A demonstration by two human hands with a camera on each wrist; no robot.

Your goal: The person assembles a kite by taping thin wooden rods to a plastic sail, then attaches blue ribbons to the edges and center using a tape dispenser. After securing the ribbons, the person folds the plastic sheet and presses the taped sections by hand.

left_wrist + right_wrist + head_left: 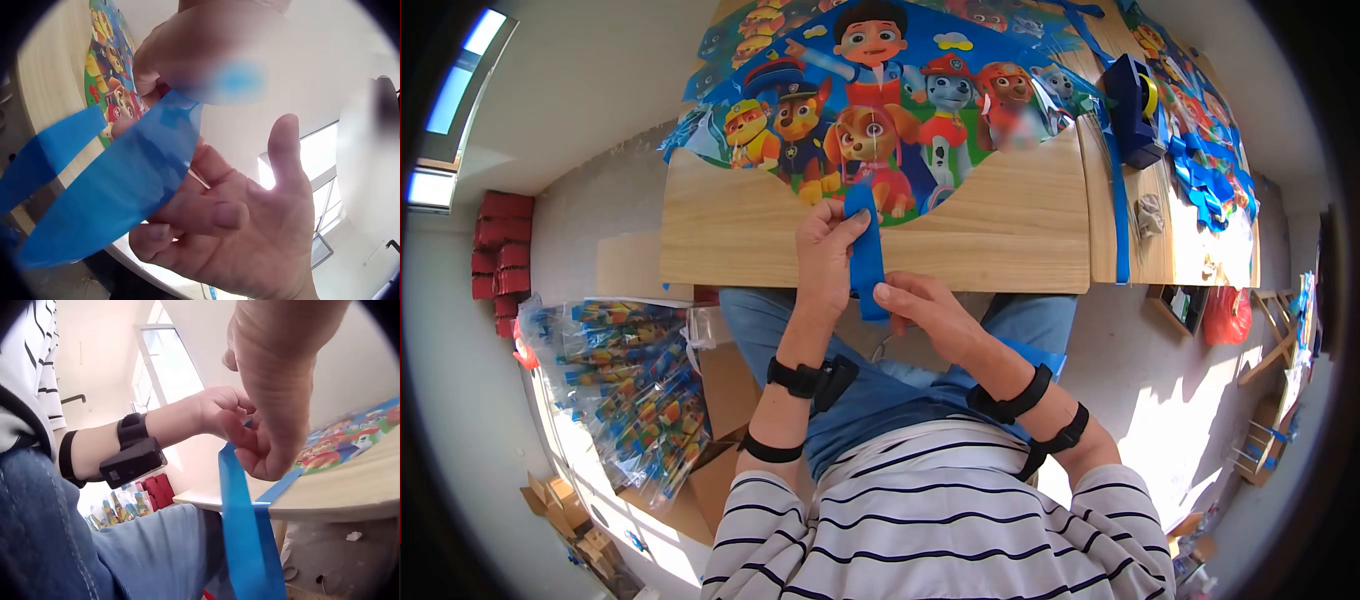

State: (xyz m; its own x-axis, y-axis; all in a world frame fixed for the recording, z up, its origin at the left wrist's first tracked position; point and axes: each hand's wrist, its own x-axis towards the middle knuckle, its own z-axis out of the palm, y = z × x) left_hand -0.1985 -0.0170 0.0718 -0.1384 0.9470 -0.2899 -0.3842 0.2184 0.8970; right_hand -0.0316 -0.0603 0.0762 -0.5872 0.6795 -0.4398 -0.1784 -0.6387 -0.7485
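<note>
A blue plastic strip (867, 255) is pinched near its top by my left hand (825, 250), thumb on its face, close over the table's front edge. Its lower part hangs toward my lap; in the left wrist view the glossy strip (119, 187) curves back in a loop. My right hand (930, 315) is beside the lower part. In the left wrist view that right hand (250, 244) has its thumb raised apart and its fingers loosely bent at the strip's edge, one partly hidden behind it. Just beyond the hands, a printed cartoon sheet (800, 110) covers the wooden table (1000, 245).
A dark blue tape dispenser (1133, 110) stands on the table at right, near loose blue ribbons (1200, 185) and a crumpled lump (1148, 215). On the floor at left are a clear bag of printed pieces (620, 370), a cardboard box (728, 385) and red boxes (500, 250).
</note>
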